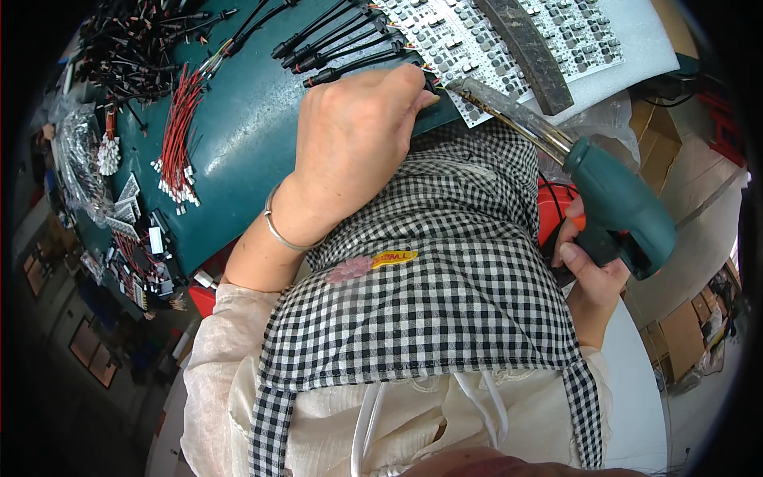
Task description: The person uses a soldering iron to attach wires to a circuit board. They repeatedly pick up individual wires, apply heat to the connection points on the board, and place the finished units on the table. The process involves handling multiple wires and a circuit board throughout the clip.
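At nine o'clock a bundle of red wires with white plugs (pixel 179 135) lies on the dark green worktop (pixel 246 135). Toward twelve, the left hand (pixel 358 135) pinches its grip together on a black cable end (pixel 350 67) beside the white panel of small circuit boards (pixel 477 40). At three o'clock the right hand (pixel 592 262) is clamped around the green pistol-shaped soldering gun (pixel 612 199), whose tip touches the panel.
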Demonstrator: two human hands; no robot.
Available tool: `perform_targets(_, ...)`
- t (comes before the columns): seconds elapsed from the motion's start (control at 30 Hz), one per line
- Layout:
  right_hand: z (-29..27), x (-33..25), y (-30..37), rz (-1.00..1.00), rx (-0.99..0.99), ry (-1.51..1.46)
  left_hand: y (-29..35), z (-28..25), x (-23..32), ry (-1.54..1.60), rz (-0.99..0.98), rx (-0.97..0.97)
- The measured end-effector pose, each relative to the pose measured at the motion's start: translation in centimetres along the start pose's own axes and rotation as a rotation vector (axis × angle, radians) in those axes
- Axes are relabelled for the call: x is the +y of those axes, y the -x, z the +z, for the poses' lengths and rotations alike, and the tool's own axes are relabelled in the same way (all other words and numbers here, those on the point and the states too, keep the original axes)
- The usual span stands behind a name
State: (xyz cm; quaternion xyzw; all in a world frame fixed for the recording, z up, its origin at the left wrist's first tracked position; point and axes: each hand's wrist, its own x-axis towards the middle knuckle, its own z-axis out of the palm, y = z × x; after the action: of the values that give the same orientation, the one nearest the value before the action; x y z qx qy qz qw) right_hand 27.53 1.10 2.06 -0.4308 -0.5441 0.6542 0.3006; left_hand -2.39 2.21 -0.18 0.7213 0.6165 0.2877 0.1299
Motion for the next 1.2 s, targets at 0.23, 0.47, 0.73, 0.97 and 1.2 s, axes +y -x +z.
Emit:
perform_targets(0.23,-0.2,0.2,0.1,0.013,-0.001,0.069,0.0,0.1,-0.1,-0.037,0.025,0.004)
perform_targets(0.47,1.3,-1.3,-0.6,-0.056,0.202,-0.102,0.0,-0.1,0.2,-0.049,0.022,-0.011)
perform_targets(0.73,0.9,-0.4,-0.3,0.012,0.096,-0.075,0.1,0.0,0.2,-0.068,0.011,-0.02)
perform_targets(0.97,0.3,-0.3,0.6,0.112,0.042,0.014,0.4,0.4,0.2,-0.052,0.007,0.018)
perform_targets(1.2,0.4,0.1,0.3,0.021,0.061,0.021,0.5,0.6,0.3,-0.053,-0.001,0.036)
